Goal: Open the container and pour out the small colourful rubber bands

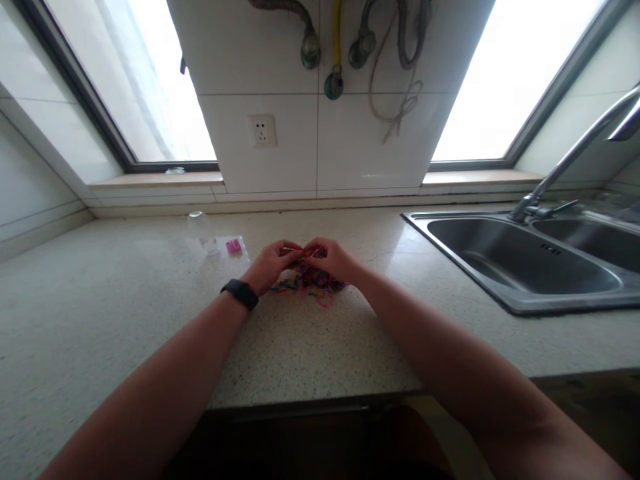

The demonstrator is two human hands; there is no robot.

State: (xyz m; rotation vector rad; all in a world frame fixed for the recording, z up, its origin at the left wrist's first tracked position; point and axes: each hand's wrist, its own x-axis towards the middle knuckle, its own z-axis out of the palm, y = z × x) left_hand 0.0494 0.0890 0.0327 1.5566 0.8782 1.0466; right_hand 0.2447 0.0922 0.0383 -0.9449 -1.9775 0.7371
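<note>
Kitchen; sink (pixel 520 257), tap (pixel 565 161), speckled countertop (pixel 310 353)

Speckled pale countertop (pixel 310 353)
On it are a clear container (pixel 205 235), a small pink piece (pixel 233 246) just beside, and a many-coloured tangle (pixel 320 279), perhaps rubber bands.

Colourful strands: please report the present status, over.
Left hand, right hand: pinching at colourful strands. Strands heaped on counter. Clear container off to the left, not in the way.

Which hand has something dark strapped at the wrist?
The left hand: a black watch-like band circles its wrist, while the right hand has a bare wrist.
</note>
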